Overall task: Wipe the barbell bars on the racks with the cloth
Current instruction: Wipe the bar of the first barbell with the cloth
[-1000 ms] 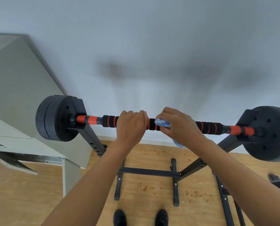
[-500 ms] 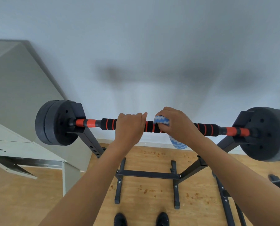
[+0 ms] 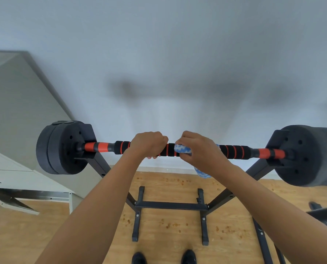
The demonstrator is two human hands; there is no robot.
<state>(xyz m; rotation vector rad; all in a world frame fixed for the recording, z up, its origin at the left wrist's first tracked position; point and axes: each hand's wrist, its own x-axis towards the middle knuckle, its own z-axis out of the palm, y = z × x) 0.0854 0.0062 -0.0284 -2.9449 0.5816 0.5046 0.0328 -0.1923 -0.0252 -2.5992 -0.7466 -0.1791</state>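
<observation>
- Left hand (image 3: 146,144) curled tight around barbell bar (image 3: 170,149), bare grip.
- Right hand (image 3: 200,149) just beside it, clamping blue-white cloth (image 3: 182,149) onto bar.
- Bar resting across black rack (image 3: 171,205).

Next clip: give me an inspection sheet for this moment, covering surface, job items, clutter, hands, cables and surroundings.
Surface: wooden floor, small brown specks scattered on it.
Job's things: barbell bar lies across the black rack, plates at both ends; blue-white cloth wrapped on the bar.
Clutter: dark item at the right edge, unclear.
Hands: left hand grips bare bar; right hand clamps the cloth.
Cables: nothing seen.
Surroundings: pale wall, grey-green furniture on the left.
</observation>
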